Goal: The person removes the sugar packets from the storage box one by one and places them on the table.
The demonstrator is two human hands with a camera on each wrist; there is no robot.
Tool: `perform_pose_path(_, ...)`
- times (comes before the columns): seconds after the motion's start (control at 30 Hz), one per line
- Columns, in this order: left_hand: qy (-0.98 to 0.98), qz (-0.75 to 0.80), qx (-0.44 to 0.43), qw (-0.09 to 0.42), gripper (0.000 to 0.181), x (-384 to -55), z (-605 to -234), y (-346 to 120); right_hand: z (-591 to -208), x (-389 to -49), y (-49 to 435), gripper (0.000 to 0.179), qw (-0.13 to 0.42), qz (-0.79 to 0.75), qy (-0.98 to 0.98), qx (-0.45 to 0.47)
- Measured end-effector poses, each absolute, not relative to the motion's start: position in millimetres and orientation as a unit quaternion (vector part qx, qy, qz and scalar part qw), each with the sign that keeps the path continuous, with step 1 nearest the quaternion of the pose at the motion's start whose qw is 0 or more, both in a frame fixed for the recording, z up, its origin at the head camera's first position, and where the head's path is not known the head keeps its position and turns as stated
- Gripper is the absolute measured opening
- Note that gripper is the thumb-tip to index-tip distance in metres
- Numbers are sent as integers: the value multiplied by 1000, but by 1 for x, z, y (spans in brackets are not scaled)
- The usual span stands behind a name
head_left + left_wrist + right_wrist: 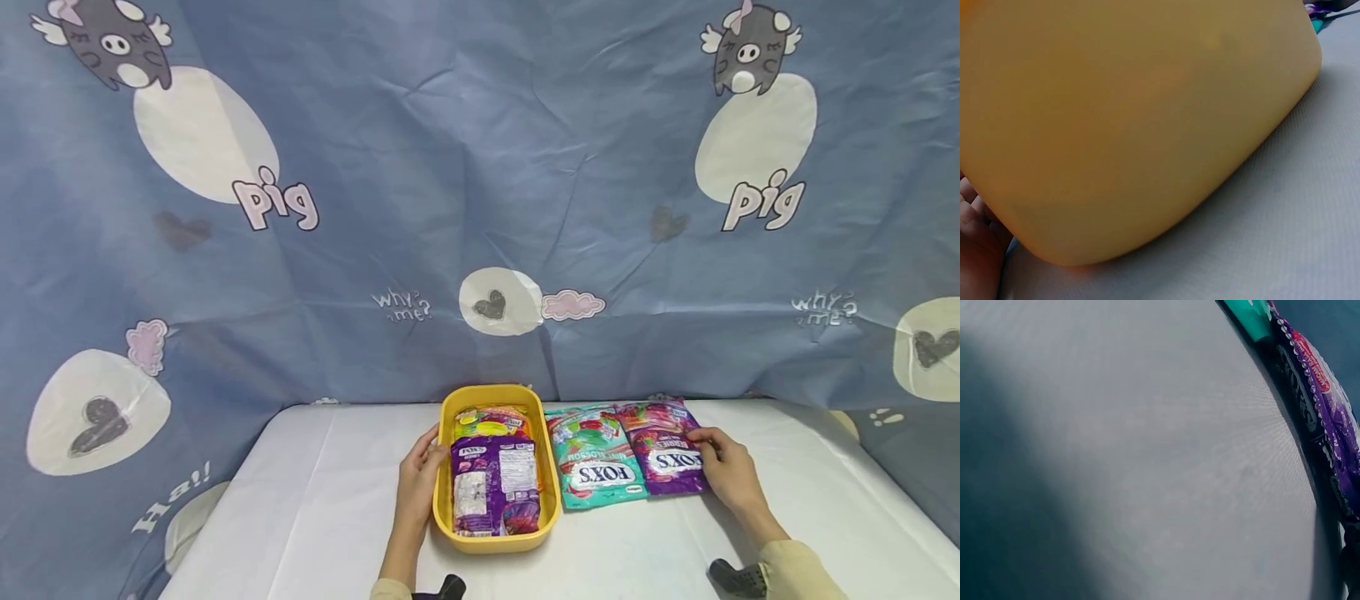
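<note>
A yellow plastic tub (497, 544) stands on the white table, its outer wall filling much of the left wrist view. My left hand (416, 477) holds the tub's left side at the rim. Inside it lie a purple candy bag (497, 487), back label up, and a yellow candy bag (491, 422) partly beneath it. Right of the tub, a teal Fox's candy bag (600, 454) lies flat. Beside that is a purple Fox's Berries bag (663, 450); my right hand (729, 475) pinches its right edge. In the right wrist view the Berries bag (1341, 431) appears edge-on.
The white table (322, 500) extends left and right of these things. Behind it hangs a blue cloth (360, 250) with pig prints, reaching down to the table's back edge. A dark wrist device (738, 577) sits at the right sleeve, another (452, 587) by the left wrist.
</note>
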State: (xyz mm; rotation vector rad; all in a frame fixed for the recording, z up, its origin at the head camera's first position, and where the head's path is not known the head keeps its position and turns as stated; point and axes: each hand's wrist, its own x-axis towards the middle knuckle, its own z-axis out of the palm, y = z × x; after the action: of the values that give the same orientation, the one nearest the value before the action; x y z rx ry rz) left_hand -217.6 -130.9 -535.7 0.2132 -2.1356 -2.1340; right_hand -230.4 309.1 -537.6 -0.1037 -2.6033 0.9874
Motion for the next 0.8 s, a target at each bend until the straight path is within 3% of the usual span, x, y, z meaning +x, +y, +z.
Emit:
perform_pose_path(0.3, -695, -714, 60, 70, 42, -224, -538, -129, -530, -228, 309, 26, 160, 341, -926, -26)
perform_pose_path(0.5, -692, -716, 59, 68, 43, -223, -537, -129, -525, -228, 306, 30, 137, 369, -917, -69)
perform_pose_path(0.8, -702, -706, 66, 63, 45, -219, -536, -132, -519, -223, 304, 28, 185, 399, -895, -77)
